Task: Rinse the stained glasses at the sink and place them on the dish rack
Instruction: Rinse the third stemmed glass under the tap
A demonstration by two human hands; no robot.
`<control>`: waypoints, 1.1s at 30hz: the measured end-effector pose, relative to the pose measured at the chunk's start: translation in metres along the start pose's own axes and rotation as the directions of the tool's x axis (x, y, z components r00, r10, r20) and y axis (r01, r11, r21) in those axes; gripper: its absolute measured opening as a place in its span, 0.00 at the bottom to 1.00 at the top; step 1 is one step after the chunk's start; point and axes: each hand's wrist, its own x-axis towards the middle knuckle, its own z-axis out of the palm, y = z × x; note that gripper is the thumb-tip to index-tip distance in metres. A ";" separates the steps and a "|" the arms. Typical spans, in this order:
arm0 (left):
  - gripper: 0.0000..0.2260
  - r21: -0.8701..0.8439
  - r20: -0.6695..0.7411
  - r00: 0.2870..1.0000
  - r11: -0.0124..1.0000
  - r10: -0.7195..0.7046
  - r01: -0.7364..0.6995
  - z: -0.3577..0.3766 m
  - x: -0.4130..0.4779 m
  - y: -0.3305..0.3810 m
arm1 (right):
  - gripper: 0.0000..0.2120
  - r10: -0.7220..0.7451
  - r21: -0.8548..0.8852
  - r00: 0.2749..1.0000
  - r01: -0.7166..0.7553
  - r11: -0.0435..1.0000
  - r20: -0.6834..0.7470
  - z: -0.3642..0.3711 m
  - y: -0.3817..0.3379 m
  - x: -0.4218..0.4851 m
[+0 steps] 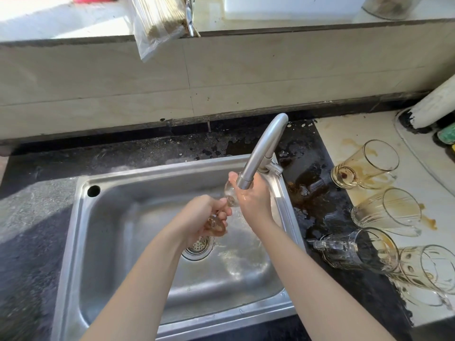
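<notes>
Over the steel sink (73,237) I hold one stemmed glass (229,191) on its side under the spout of the curved tap (261,148). My left hand (204,217) grips its stem and brown-stained foot. My right hand (256,200) is wet and curls round the bowl, thumb over the top. Several stained glasses lie on their sides on the counter to the right: one at the back (364,166), one in the middle (389,212), and a clearer one (357,247) next to a patterned one (428,269) in front.
Brown liquid is spilled over the pale counter (344,134) and the dark stone beside the sink. The drain strainer (198,247) lies below my left hand. A white pipe (433,104) stands at the far right. A plastic bag (155,25) hangs off the ledge above.
</notes>
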 end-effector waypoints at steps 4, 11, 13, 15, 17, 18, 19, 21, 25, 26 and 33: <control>0.12 0.098 -0.060 0.997 0.995 0.041 -0.035 0.004 -0.001 0.007 | 0.06 0.326 0.350 0.943 -0.327 0.878 0.065 -0.006 -0.010 0.013; 0.17 0.899 -0.138 0.820 0.418 0.556 -0.132 0.012 0.000 -0.005 | 0.21 0.317 0.173 0.936 -0.341 0.924 0.153 -0.002 -0.020 0.004; 0.17 0.933 -0.101 0.767 0.328 0.634 -0.149 0.008 -0.001 -0.007 | 0.06 0.374 0.315 0.873 -0.467 0.826 0.312 -0.015 -0.028 0.009; 0.16 0.900 -0.116 0.767 0.393 0.631 -0.187 0.006 -0.003 -0.005 | 0.09 0.357 0.406 0.856 -0.497 0.767 0.375 -0.021 -0.025 0.012; 0.13 0.666 -0.186 0.844 0.696 0.503 -0.268 0.004 -0.003 -0.002 | 0.19 0.294 0.522 0.883 -0.455 0.721 0.365 -0.019 -0.023 0.009; 0.11 0.447 -0.200 0.897 0.852 0.393 -0.274 0.004 -0.004 -0.001 | 0.19 0.270 0.581 0.895 -0.437 0.687 0.354 -0.018 -0.023 0.007; 0.10 0.222 -0.206 0.934 0.943 0.293 -0.247 0.004 -0.005 0.001 | 0.16 0.254 0.637 0.904 -0.423 0.644 0.343 -0.017 -0.021 0.006; 0.09 -0.046 -0.245 0.949 0.975 0.199 -0.216 0.007 -0.005 0.003 | 0.08 0.289 0.705 0.899 -0.437 0.559 0.328 -0.016 -0.016 0.004; 0.16 0.021 -0.439 0.848 0.947 0.297 -0.321 0.023 0.006 0.006 | 0.10 0.455 0.732 0.826 -0.530 0.428 0.333 -0.010 0.008 -0.002; 0.18 0.072 -0.440 0.833 0.937 0.337 -0.341 0.027 0.010 0.006 | 0.10 0.486 0.742 0.808 -0.543 0.392 0.334 -0.009 0.014 -0.005; 0.11 -0.059 -0.130 0.941 0.945 0.313 -0.323 0.046 0.018 0.012 | 0.10 0.653 0.691 0.695 -0.631 0.354 0.300 -0.019 0.032 -0.018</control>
